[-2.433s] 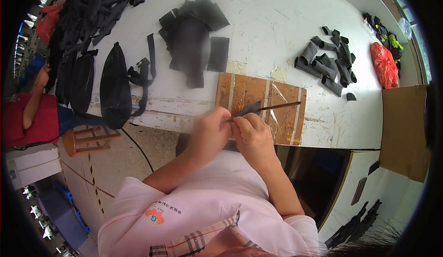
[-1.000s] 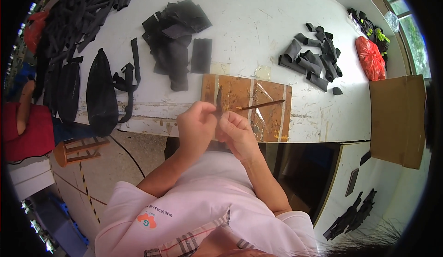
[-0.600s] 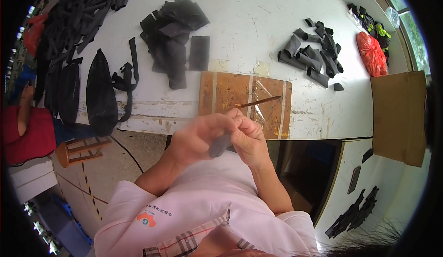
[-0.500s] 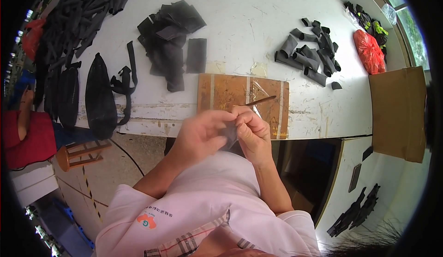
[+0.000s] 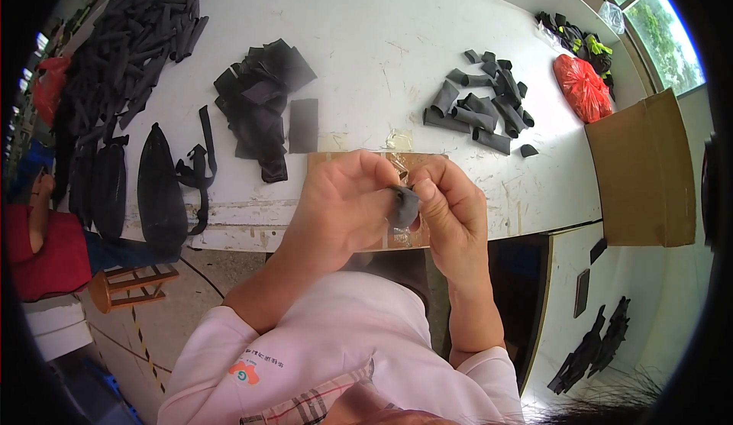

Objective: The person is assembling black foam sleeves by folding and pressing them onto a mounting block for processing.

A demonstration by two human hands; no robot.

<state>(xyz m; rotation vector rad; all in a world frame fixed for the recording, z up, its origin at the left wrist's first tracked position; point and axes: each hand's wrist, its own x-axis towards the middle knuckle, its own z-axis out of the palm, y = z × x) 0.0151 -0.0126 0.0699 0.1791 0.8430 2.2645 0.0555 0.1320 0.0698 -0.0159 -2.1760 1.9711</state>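
Note:
My left hand and my right hand meet over the front edge of the table. Between them is a small dark grey fabric piece, curled into a short tube. The thumb and fingers of each hand pinch its upper edge from either side. A small brownish bit shows between the fingertips, too little to name. Under my hands lies a brown board, mostly covered by them. Flat dark pieces are heaped beyond my left hand, with a single rectangle beside them. Rolled tubes lie beyond my right hand.
A big pile of dark strips covers the table's far left, near black pouches. At right stand a red plastic bag and a cardboard box. Another person in red is at far left, near a wooden stool.
Both hands have come closer to the view and cover more of the board. The thin dark stick that jutted out rightward no longer shows at length. The fabric piece is now seen more plainly, curled.

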